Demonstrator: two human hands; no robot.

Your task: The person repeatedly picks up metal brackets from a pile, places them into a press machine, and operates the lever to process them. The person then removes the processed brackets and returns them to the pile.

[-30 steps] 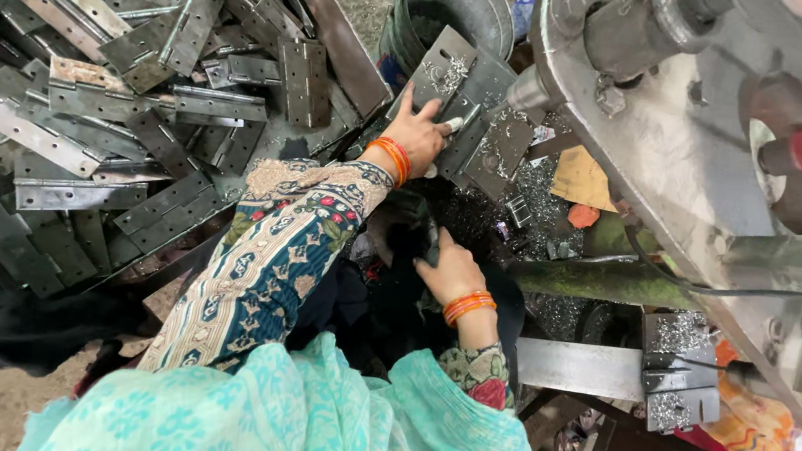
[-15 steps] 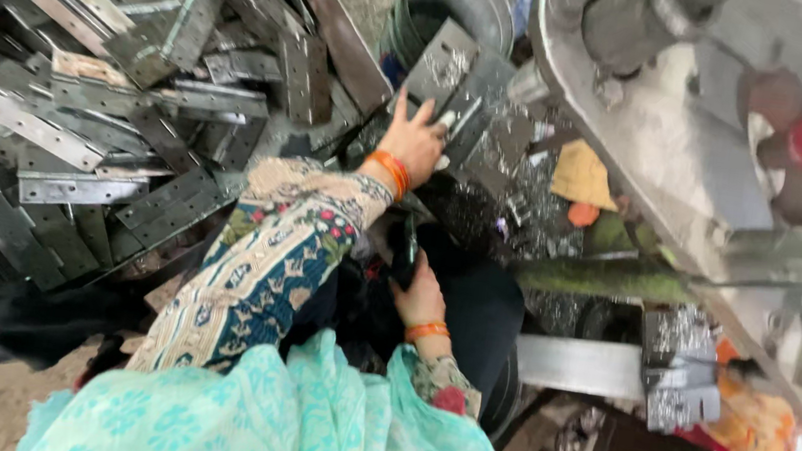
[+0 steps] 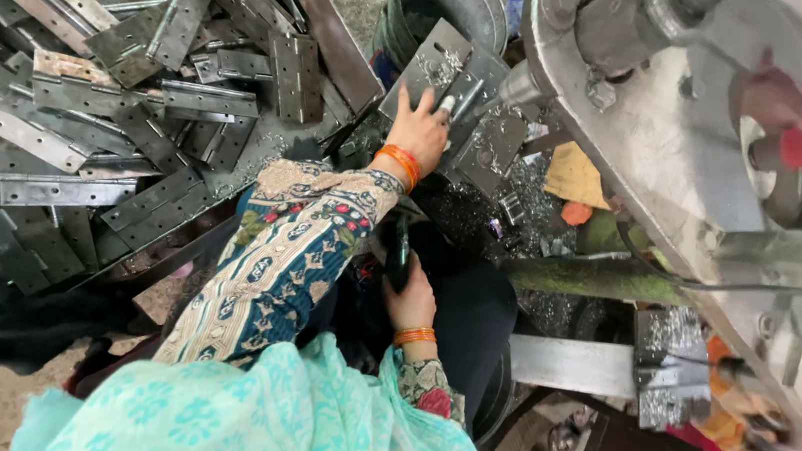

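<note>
Head view looks down on my left hand (image 3: 418, 135), stretched forward and laid flat, fingers spread, on a grey hinge plate (image 3: 455, 101) that lies tilted under the machine's spindle (image 3: 523, 83). It is a pressing hold, not a pinch, and that is the weak point as I judge it: with only my palm and fingertips bearing on it, the hinge could twist or skid if the tool catches, and my fingertips lie just beside the tip. Metal shavings (image 3: 526, 184) litter the bed next to the plate, so a slip could drag my skin across sharp swarf, and my loose sleeve (image 3: 293, 243) hangs near the work, where a turning part could snag it. My right hand (image 3: 409, 302) sits low and close to my body, wrist bent, fingers curled on a dark upright handle (image 3: 401, 251); I cannot tell how firmly that grip is closed, because the fingers are mostly hidden from here. My left forearm runs straight out from the elbow, wrist slightly cocked back, orange bangles (image 3: 398, 162) at the cuff. A heap of hinges (image 3: 83, 99) lies well apart to my left, close enough that a careless pull-back could knock loose pieces down.
</note>
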